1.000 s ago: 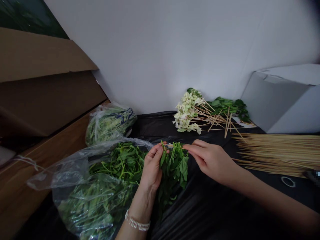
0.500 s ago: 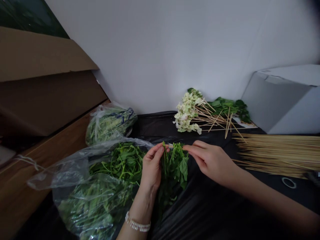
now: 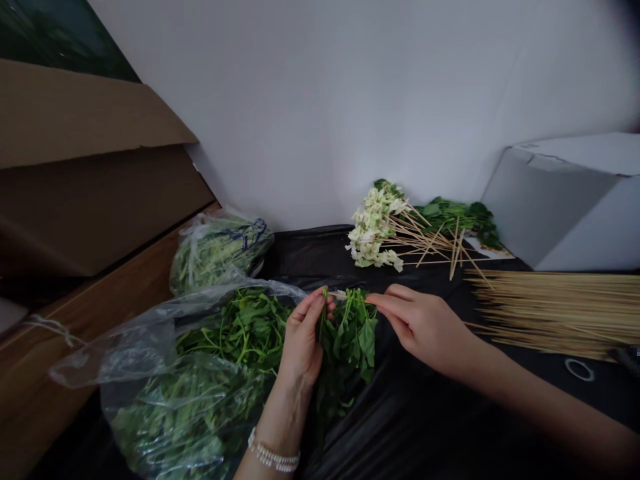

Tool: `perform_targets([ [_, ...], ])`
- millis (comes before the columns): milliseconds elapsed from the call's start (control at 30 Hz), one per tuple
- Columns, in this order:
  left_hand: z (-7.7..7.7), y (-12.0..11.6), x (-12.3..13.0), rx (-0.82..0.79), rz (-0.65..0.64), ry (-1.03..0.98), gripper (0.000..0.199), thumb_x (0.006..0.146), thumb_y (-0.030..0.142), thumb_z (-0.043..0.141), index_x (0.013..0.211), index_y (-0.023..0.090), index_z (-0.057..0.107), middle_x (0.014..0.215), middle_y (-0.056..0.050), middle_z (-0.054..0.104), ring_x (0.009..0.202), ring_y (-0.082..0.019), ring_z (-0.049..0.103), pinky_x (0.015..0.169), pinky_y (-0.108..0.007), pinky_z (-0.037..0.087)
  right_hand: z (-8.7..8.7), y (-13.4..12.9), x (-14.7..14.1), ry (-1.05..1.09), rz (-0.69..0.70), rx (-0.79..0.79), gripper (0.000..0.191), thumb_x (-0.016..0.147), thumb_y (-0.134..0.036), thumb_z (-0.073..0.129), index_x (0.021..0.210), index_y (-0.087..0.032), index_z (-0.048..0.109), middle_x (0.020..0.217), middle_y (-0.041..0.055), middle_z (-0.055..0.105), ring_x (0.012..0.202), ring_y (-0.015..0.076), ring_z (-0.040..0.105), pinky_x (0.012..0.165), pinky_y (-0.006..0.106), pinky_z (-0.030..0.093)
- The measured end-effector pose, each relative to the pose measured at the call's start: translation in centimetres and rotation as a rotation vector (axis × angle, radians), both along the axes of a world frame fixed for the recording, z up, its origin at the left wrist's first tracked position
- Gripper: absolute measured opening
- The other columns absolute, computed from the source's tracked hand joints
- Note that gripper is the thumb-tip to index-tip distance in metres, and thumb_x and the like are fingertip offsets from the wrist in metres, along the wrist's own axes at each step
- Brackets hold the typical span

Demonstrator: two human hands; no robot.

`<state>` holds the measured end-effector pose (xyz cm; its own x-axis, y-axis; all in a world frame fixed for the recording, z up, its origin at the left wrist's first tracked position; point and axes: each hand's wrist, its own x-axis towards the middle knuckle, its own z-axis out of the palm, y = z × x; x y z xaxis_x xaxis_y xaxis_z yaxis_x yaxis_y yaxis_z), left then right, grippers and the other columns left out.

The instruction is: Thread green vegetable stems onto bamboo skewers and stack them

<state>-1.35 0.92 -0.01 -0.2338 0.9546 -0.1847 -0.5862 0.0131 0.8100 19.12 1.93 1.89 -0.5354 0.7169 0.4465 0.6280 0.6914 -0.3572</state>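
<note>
Blue marking (image 3: 249, 233) on plastic bag (image 3: 207, 260) unreadable; left fingers (image 3: 313, 311) pinch greens (image 3: 329, 337), right fingers (image 3: 394, 305) grip a skewer (image 3: 339, 295).

Greens (image 3: 361, 333) on a stick (image 3: 340, 295) hang between the left hand (image 3: 303, 335) and right hand (image 3: 425, 323), with a bag (image 3: 133, 353) to their left, another bag (image 3: 215, 257) behind it and a carton (image 3: 100, 207) farther left. Behind the right hand, skewered leaves (image 3: 373, 230) lie left of a box (image 3: 590, 220); loose sticks (image 3: 560, 310) lie before that box, a ring (image 3: 592, 375) before them.

My view is dim; a diagonal shadow crosses the white box (image 3: 575, 207), the clear bag (image 3: 185, 413) glints, and the upper-right corner darkens.
</note>
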Motion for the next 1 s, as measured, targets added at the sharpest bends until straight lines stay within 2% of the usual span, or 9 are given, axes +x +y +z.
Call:
perform_targets([
  [233, 0.05, 0.06, 0.01, -0.014, -0.017, -0.024, 0.025, 0.062, 0.02, 0.086, 0.084, 0.013, 0.076, 0.072, -0.002, 0.072, 0.065, -0.007, 0.064, 0.062, -0.015, 0.051, -0.07, -0.01, -0.07, 0.011, 0.008, -0.004, 0.034, 0.092, -0.01, 0.043, 0.117, -0.021, 0.064, 0.094, 0.0058, 0.064, 0.082, 0.0166, 0.064, 0.075, 0.03, 0.05],
  [700, -0.06, 0.07, -0.05, -0.04, -0.073, -0.05, 0.025, 0.063, 0.021, 0.085, 0.084, 0.013, 0.074, 0.069, 0.0, 0.069, 0.061, -0.006, 0.061, 0.06, -0.014, 0.05, -0.34, -0.23, -0.35, 0.024, 0.019, -0.02, 0.035, 0.092, -0.01, 0.042, 0.118, -0.02, 0.064, 0.094, 0.006, 0.063, 0.081, 0.0174, 0.064, 0.074, 0.031, 0.05],
  [933, -0.47, 0.13, 0.02, -0.01, 0.03, 0.115, 0.029, 0.057, 0.024, 0.089, 0.081, 0.013, 0.076, 0.073, -0.002, 0.072, 0.063, -0.007, 0.062, 0.063, -0.016, 0.05, -0.3, -0.55, -0.43, -0.038, -0.016, -0.024, 0.037, 0.092, -0.009, 0.04, 0.118, -0.019, 0.065, 0.09, 0.0059, 0.062, 0.077, 0.0184, 0.063, 0.07, 0.032, 0.05],
  [1000, -0.38, 0.1, -0.02, -0.019, 0.03, 0.104, 0.031, 0.055, 0.025, 0.09, 0.08, 0.013, 0.076, 0.073, -0.001, 0.073, 0.062, -0.006, 0.061, 0.062, -0.015, 0.05, -0.38, -0.6, -0.47, -0.028, -0.006, -0.034, 0.037, 0.091, -0.009, 0.04, 0.118, -0.018, 0.064, 0.09, 0.0061, 0.061, 0.078, 0.0187, 0.063, 0.07, 0.032, 0.05],
])
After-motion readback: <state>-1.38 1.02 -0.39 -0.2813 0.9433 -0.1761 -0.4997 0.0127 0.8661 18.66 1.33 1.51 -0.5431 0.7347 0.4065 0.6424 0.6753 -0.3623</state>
